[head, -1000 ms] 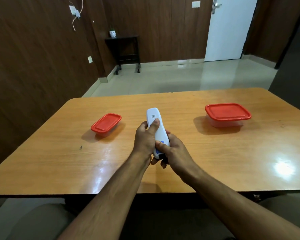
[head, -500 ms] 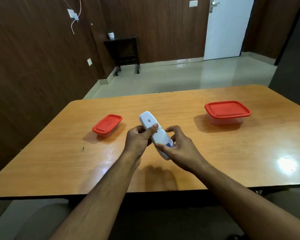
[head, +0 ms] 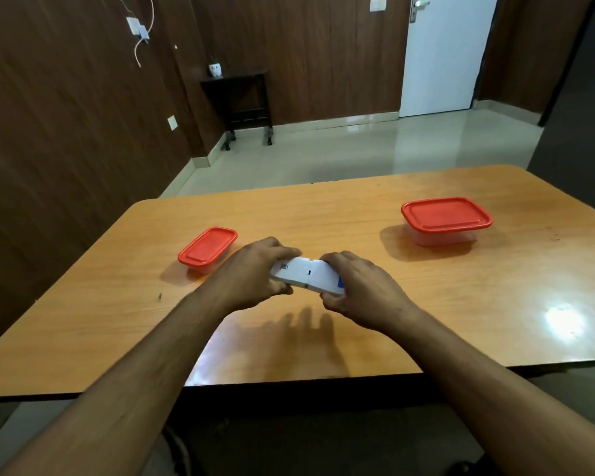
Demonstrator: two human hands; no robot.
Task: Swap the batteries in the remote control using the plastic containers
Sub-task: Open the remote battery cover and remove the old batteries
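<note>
A white remote control (head: 306, 274) lies almost level above the middle of the wooden table (head: 426, 304), its back side up, with a small label near its left end. My left hand (head: 255, 274) grips that left end, and my right hand (head: 361, 288) grips the right end. A small clear container with a red lid (head: 207, 248) sits to the left of my hands. Further back on the right stands a larger clear container with a red lid (head: 446, 218). Both lids are on. No batteries are visible.
The table's near edge runs just below my forearms. Behind the table is a shiny tiled floor, a dark side table (head: 244, 97) against the wood-panelled wall and a white door (head: 447, 53).
The remote has turned from nearly upright to almost horizontal. My hands have moved apart, one to each end of it, and lifted slightly further over the table.
</note>
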